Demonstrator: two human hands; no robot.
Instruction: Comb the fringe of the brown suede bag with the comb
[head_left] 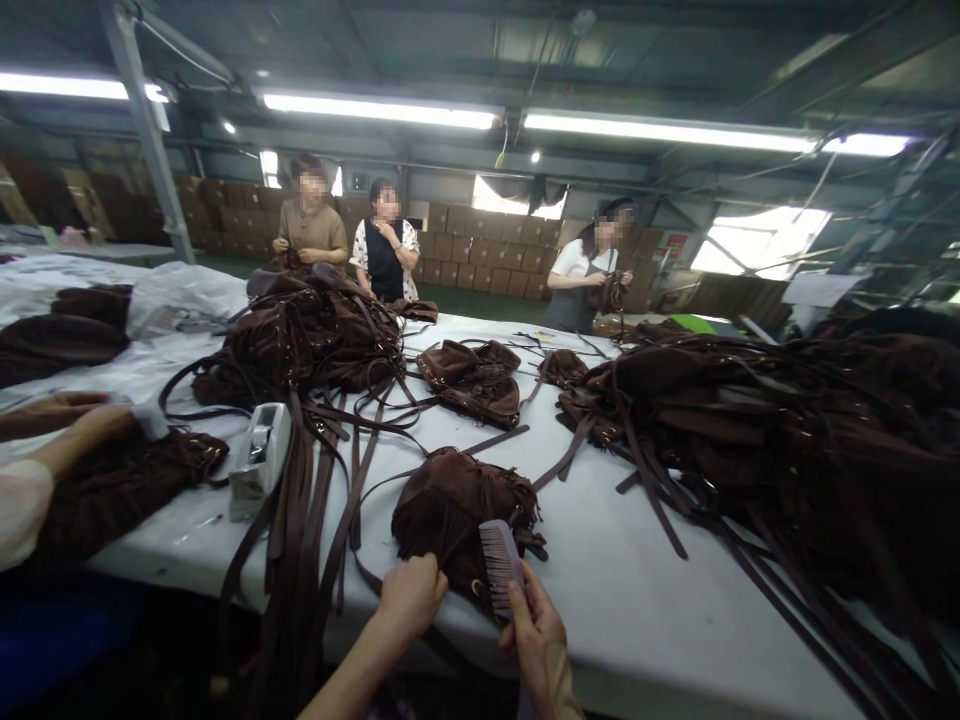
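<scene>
A dark brown fringed bag (457,500) lies on the white table in front of me. My left hand (412,597) is closed at its near left side, gripping some of the brown material; the fingertips are partly hidden. A pale purple comb (501,560) is in my right hand (538,628), fingers wrapped round its lower part. Its teeth point left, over the right side of the bag. The bag's long strap runs off to the left and below my left hand.
Piles of brown bags stand left (315,330) and right (750,410), straps hanging over the table edge (637,665). Another bag (472,380) lies ahead. A tape dispenser (260,460) stands left, beside a co-worker's arm (82,435). Three people stand across the table.
</scene>
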